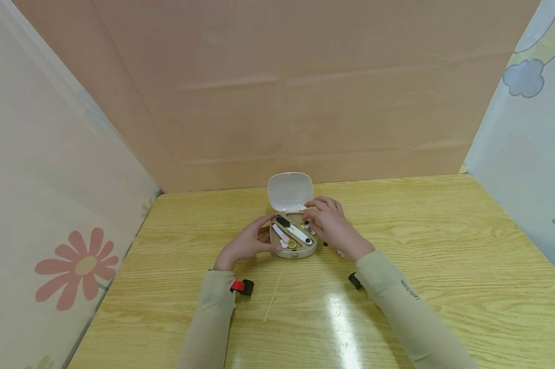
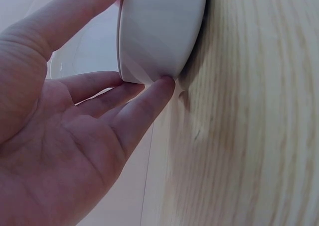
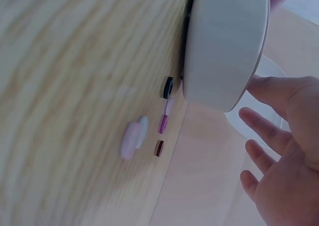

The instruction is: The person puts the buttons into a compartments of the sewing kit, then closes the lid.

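Note:
An open cream sewing box stands on the table, its clear lid raised at the back. My left hand grips the box's left side, thumb at the front and fingers around the wall. Over the right compartment reaches my right hand, above small buttons. Its thumb touches the rim in the right wrist view, and other fingers are spread; some fingertips are hidden behind the wall. White-and-black thread snips lie diagonally in the middle. A pink-and-white strip and a yellow round piece occupy the left compartment.
Right of the box, several loose buttons lie on the wooden table, among them a black button, a purple button and a pink button. A thin pale line runs in front of the box. Walls enclose the back and sides.

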Demonstrator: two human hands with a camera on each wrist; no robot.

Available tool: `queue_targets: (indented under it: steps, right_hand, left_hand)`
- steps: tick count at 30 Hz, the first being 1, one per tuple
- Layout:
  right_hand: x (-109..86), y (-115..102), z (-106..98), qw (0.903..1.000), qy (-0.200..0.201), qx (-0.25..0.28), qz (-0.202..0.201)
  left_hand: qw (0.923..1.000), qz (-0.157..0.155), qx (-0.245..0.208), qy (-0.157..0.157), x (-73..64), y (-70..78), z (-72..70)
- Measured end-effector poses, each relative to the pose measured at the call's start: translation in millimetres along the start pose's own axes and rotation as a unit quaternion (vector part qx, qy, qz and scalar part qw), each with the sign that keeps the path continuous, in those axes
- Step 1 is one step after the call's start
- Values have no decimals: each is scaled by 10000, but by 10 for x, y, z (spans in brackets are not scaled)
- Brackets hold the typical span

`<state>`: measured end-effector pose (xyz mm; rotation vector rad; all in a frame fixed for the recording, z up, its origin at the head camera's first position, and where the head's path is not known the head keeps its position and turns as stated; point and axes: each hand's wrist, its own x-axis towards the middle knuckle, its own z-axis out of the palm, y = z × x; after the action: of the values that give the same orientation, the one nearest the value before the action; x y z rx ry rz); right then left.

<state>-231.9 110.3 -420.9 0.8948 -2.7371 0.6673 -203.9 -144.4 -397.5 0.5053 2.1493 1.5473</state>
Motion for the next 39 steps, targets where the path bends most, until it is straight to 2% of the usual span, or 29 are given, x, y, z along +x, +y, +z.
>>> queue_targets:
  steps: [15,34,39]
  right_hand:
    - [-48,8,-72,9997,192,126,15]
    - [-218,135,-141,9944,341,896,436]
    - [-264,219,-124,9908,254,1193,586]
  left_hand:
    - [9998,-55,149,73,-7,17,-2]
    - [9997,-45,225,98,-17,19,-1]
    - [9991,-44,332,265,81,-221,-19]
